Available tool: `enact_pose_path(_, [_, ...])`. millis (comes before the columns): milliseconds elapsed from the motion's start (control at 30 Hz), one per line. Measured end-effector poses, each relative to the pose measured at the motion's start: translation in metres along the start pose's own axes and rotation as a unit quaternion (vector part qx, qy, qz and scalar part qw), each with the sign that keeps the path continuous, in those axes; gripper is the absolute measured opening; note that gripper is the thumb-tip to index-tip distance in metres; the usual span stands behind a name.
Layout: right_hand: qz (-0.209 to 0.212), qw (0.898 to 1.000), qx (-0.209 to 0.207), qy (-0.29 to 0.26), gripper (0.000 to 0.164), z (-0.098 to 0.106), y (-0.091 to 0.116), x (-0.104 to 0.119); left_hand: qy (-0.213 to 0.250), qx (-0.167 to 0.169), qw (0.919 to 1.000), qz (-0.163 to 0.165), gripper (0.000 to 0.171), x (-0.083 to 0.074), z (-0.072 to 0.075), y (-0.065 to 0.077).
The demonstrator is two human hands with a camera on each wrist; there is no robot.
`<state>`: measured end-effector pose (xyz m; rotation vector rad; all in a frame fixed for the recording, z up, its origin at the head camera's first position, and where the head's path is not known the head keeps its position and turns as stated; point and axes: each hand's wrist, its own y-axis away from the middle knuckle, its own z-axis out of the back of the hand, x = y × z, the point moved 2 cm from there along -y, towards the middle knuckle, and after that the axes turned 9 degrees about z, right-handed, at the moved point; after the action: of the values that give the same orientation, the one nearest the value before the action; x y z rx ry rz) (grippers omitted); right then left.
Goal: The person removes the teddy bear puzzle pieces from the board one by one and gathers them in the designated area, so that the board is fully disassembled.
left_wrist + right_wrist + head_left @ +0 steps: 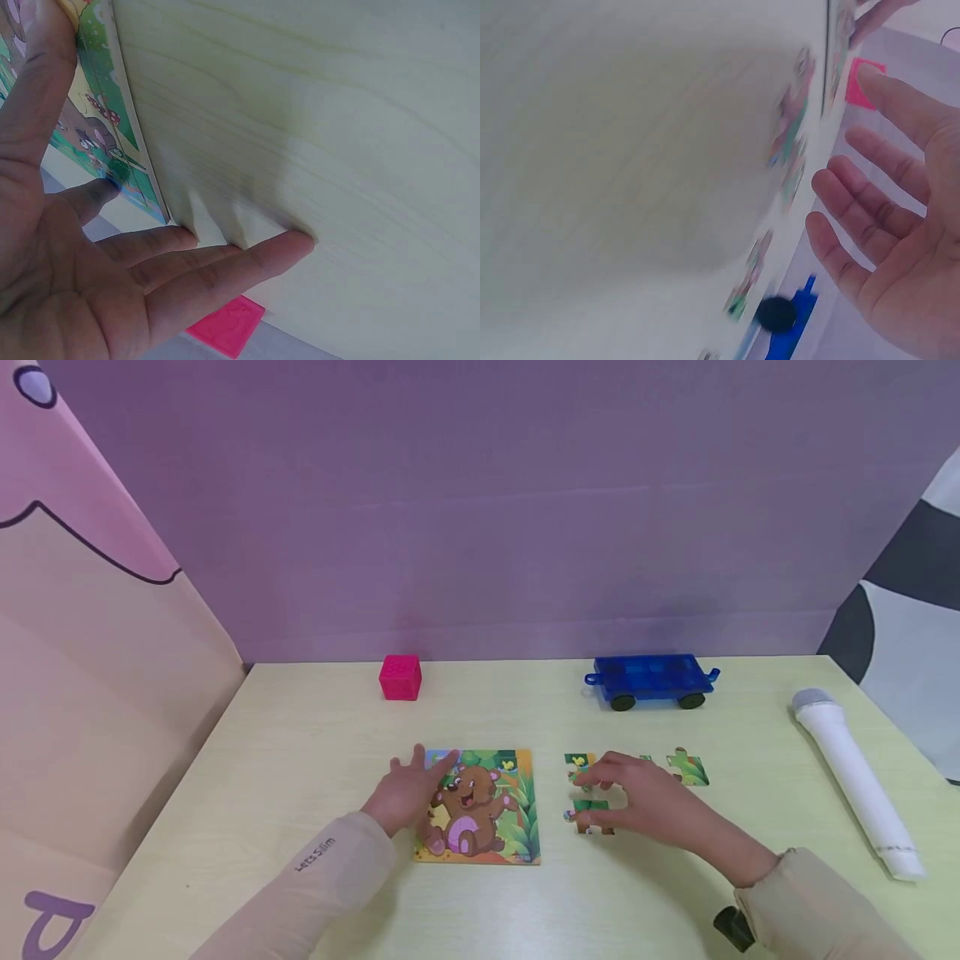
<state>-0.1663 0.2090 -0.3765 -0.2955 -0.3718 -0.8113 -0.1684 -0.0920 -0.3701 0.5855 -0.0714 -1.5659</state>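
Observation:
A square bear puzzle lies flat on the table. My left hand rests at its upper left corner, fingers spread; in the left wrist view they reach past the puzzle edge onto the table. To the puzzle's right my right hand hovers over loose puzzle pieces, thumb and fingers apart. One piece shows by its fingertips, another piece by the thumb, and a green piece beyond the hand. Nothing sits between the fingers in the right wrist view, where the pieces are blurred. The hand partly covers some pieces.
Along the table's back edge stand a pink cube and a blue wheeled toy wagon. A white microphone-shaped object lies at the right. Purple and printed panels border the table.

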Motion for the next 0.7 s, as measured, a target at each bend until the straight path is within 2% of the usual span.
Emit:
enact_pose_path(100, [0.002,0.999,-0.001,-0.036,0.039,-0.004,-0.011,0.006,-0.003,0.001,1.0,0.001,0.11,0.0,0.0,0.0])
enact_pose_path(400, [-0.015,0.995,-0.005,-0.098,0.036,-0.018,-0.04,0.03,-0.011,-0.002,0.9999,0.003,0.11,-0.002,-0.001,-0.001])
enact_pose_path(533, [-0.03,0.995,-0.004,-0.097,0.036,-0.027,-0.052,0.037,-0.016,-0.002,0.9999,0.007,0.112,-0.003,-0.001,-0.001])
enact_pose_path(700, [-0.043,0.997,0.007,-0.068,0.036,-0.038,-0.066,0.045,-0.013,-0.004,0.9999,0.004,0.109,-0.003,-0.002,-0.001])
